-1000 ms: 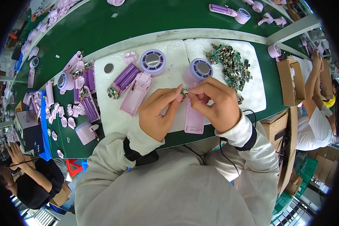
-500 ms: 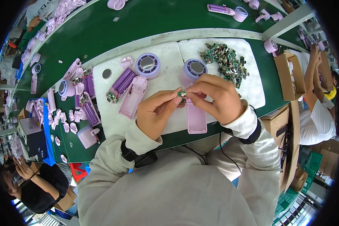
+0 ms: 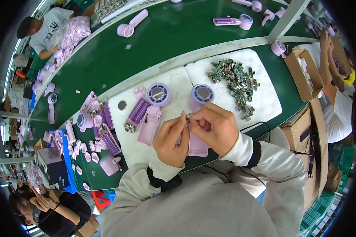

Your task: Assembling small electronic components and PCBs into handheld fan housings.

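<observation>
My left hand [image 3: 171, 139] and my right hand [image 3: 216, 128] meet over the white foam board [image 3: 132, 152], fingertips pinched together on a small green circuit board [image 3: 188, 117]. Most of the circuit board is hidden by the fingers. Beneath my right hand lies a lilac handheld fan [image 3: 202, 94], its handle partly covered. Left of my hands rests a second fan with a round head [image 3: 158, 94] and an open handle shell [image 3: 150, 125]. Beside it are purple battery cells [image 3: 138, 112] with a green circuit board [image 3: 129, 127] at their end.
A heap of circuit boards [image 3: 235, 81] covers the foam board's right part. Lilac fan parts [image 3: 91, 147] and a blue-edged bin [image 3: 68, 162] are at left. A metal post [image 3: 288, 21] and a cardboard box [image 3: 303, 75] stand at right. Other people work on both sides.
The view has shifted and turned, so the table items sit lower in it. My hands stay together on the circuit board, which is now more covered by my fingers.
</observation>
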The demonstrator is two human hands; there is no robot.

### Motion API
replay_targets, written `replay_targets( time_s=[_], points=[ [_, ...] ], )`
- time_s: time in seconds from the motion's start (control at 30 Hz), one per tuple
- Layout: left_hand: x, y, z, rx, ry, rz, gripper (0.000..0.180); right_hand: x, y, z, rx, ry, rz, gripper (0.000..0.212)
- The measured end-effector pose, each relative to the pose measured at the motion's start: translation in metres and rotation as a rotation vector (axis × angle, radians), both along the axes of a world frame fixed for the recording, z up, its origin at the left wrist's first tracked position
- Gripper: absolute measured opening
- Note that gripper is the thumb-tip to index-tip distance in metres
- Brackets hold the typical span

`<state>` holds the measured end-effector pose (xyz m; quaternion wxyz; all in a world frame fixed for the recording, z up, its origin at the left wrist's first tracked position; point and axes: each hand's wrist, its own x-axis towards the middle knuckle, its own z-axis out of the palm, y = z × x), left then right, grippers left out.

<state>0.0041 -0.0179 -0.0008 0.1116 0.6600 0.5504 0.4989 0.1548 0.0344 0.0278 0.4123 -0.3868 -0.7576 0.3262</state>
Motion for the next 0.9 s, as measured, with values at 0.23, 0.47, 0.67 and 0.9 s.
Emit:
replay_targets(
  time_s=[0.23,0.47,0.67,0.9],
  points=[
    [0.006,-0.004,0.014,-0.056,0.005,-0.020,0.032,0.008,0.001,-0.001,0.066,-0.035,0.002,0.010],
    [0.004,-0.003,0.022,-0.068,0.023,-0.183,0.044,0.037,0.027,0.021,0.072,-0.194,0.146,0.010],
    [0.010,0.040,0.053,-0.282,-0.521,-0.289,0.062,0.068,0.125,0.031,-0.166,0.073,0.198,0.017],
    [0.055,0.110,-0.002,-0.427,-0.187,-0.292,0.070,0.073,0.270,0.022,-0.228,-0.007,0.044,0.032]
  ],
)
